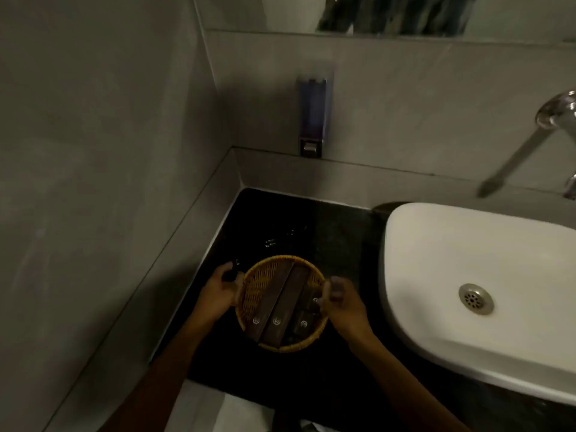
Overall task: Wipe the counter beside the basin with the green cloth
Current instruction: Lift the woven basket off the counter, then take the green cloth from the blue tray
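A round wicker basket [265,275] holding several dark brown packets [277,302] is over the black counter [336,235], left of the white basin [436,244]. My left hand [218,294] grips the basket's left rim. My right hand [341,302] grips its right rim. I cannot tell whether the basket rests on the counter or is lifted. No green cloth is in view.
A soap dispenser [313,116] hangs on the back wall above the counter. A chrome tap [523,151] reaches over the basin from the right. Grey tiled walls close the counter at the left and back. The basin's drain [476,298] is visible.
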{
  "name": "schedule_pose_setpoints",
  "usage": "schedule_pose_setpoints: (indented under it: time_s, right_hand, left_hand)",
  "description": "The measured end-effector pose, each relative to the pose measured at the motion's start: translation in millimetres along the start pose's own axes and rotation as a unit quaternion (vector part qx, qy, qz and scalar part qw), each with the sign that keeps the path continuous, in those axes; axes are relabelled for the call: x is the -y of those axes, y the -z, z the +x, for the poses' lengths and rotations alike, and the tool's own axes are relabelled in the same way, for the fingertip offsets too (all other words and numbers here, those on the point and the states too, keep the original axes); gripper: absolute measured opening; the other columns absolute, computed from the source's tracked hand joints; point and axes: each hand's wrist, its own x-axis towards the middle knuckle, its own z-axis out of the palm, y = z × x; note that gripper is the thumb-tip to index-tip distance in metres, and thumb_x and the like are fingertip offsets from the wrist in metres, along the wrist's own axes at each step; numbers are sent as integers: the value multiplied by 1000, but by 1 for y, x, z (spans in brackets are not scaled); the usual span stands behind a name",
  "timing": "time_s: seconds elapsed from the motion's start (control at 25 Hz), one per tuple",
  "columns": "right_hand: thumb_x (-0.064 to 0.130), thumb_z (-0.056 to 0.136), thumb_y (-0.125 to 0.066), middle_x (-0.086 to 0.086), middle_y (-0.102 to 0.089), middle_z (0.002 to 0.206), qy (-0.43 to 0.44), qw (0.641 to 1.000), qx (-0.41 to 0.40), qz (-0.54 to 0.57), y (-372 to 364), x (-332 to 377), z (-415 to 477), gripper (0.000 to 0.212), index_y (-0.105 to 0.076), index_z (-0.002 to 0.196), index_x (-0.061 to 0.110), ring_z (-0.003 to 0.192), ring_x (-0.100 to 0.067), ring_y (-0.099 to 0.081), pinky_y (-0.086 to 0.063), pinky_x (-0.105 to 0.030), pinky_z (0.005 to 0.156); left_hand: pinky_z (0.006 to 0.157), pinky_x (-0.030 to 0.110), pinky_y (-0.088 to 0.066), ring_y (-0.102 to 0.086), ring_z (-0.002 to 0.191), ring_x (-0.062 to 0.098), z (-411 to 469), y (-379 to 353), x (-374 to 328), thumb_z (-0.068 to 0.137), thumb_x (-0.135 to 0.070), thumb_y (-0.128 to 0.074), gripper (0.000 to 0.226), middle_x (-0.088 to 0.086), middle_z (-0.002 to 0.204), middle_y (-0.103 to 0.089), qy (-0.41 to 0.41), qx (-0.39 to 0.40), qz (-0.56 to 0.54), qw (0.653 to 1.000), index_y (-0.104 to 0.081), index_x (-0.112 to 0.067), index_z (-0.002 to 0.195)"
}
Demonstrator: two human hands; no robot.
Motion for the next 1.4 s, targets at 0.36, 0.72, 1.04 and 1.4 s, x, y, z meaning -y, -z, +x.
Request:
schedule_pose_setpoints:
  time_s: [0.36, 0.72, 1.04, 1.4]
  right_hand:
    - [12, 80, -76, 11, -71, 95, -32, 989, -145, 12, 68, -65, -99, 35, -63, 108, 29, 83, 6, -69, -53, -7, 59]
    - [14, 82, -75, 15, -68, 87, -18, 989, -144, -39, 146, -104, -128, 21, -67, 102, 19, 83, 3, -66, -51, -6, 65]
    - [35, 82, -70, 6, -67, 58, 67, 950, -246, -181, 345, -90, -150, 26, -64, 65, 17, 60, -5, -65, -46, -11, 59]
    - [50, 76, -75, -17, -55, 138, -289, 835, -200, -423, 616, -186, -164, 68, -54, 128, 11, 125, -34, -54, -48, -41, 100]
  left_hand:
    - [68, 18, -56, -66, 93, 10, -85, -51, 6, 93, -8, -57, 38, -2, 105, -67, 39, 99, -66, 992, -55, -16, 130]
    - [85, 38, -53, -62, 105, 24, -139, -135, -7, 91, -13, -60, 43, 13, 126, -62, 21, 53, 118, 991, -52, -14, 134]
    - [79, 21, -52, -64, 90, 1, -195, -281, -152, 90, -25, -61, 25, -14, 103, -68, -262, 33, 150, 953, -60, -36, 113]
    - [93, 35, -49, -65, 107, 24, -269, -555, -235, 91, -22, -52, 26, 2, 115, -73, -504, 327, 199, 774, -68, -20, 111]
